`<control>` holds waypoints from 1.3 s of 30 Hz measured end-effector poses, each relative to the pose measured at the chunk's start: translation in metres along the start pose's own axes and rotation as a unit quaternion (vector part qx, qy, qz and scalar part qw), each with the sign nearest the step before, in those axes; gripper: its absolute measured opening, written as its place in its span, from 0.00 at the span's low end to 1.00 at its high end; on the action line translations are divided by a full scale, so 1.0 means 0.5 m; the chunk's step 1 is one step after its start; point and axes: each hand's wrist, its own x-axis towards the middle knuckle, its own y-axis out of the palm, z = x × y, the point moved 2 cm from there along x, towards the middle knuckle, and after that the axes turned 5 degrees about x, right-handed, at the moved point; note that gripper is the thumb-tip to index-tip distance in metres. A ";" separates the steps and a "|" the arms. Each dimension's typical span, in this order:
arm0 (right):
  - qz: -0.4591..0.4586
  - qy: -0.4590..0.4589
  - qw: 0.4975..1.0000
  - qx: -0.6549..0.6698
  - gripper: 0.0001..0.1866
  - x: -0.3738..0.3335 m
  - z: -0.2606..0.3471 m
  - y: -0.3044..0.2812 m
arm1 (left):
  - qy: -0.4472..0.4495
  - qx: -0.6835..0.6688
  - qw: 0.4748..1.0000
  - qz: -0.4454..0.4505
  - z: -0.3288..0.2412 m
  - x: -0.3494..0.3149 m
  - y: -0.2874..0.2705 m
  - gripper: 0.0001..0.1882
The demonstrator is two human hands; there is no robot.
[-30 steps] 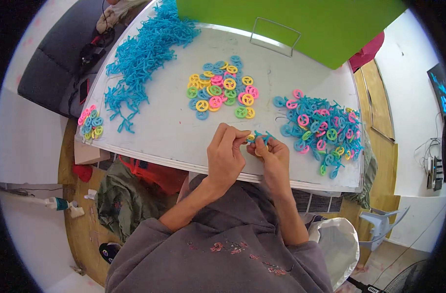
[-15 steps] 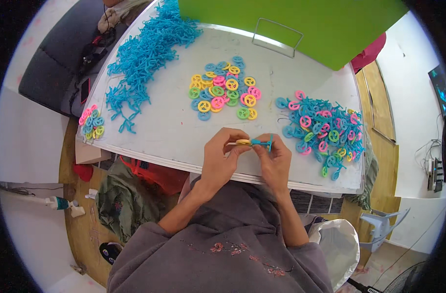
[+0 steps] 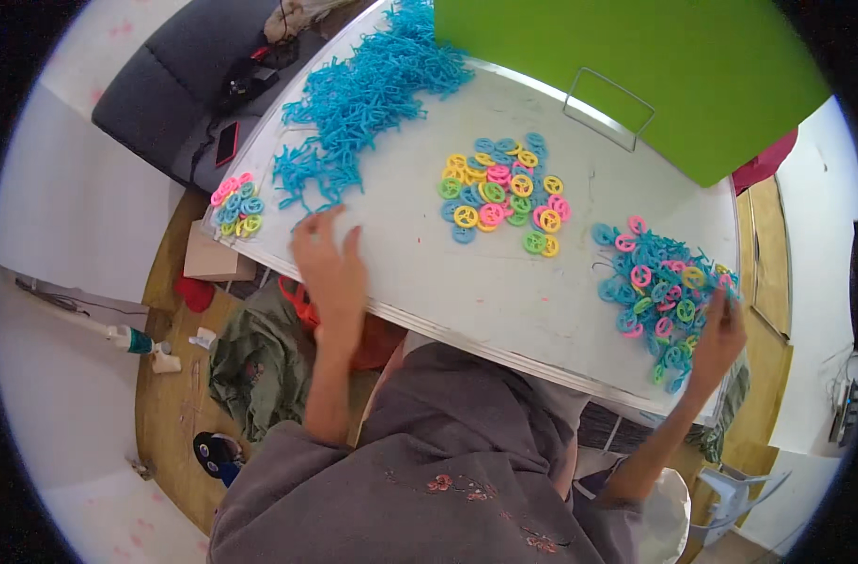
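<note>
My left hand (image 3: 330, 268) is open above the table's front left part, its fingertips beside the near end of a large heap of blue plastic sticks (image 3: 382, 94). Over at the right edge, my right hand (image 3: 718, 338) pinches a blue stick bearing a yellow spoked wheel (image 3: 692, 277), held over a pile of joined sticks and wheels (image 3: 647, 273); the pile partly blends with it. Loose spoked rings in yellow, pink, green and blue make up a wheel pile (image 3: 491, 191) at the table's middle.
A small cluster of wheels (image 3: 238, 207) lies at the table's left corner. The green panel (image 3: 626, 66) with a wire handle (image 3: 609, 111) stands along the far side. A dark padded seat (image 3: 171, 103) adjoins the left edge, and a white bag (image 3: 669, 517) is below right.
My hands have parted from the middle: the left went left toward the blue sticks, the right carried the joined yellow wheel and stick to the right pile. The view has shifted.
</note>
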 end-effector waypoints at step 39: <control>0.273 0.161 0.890 0.328 0.09 -0.228 0.148 0.295 | 0.037 -0.221 0.948 0.227 -0.159 -0.027 0.074 0.12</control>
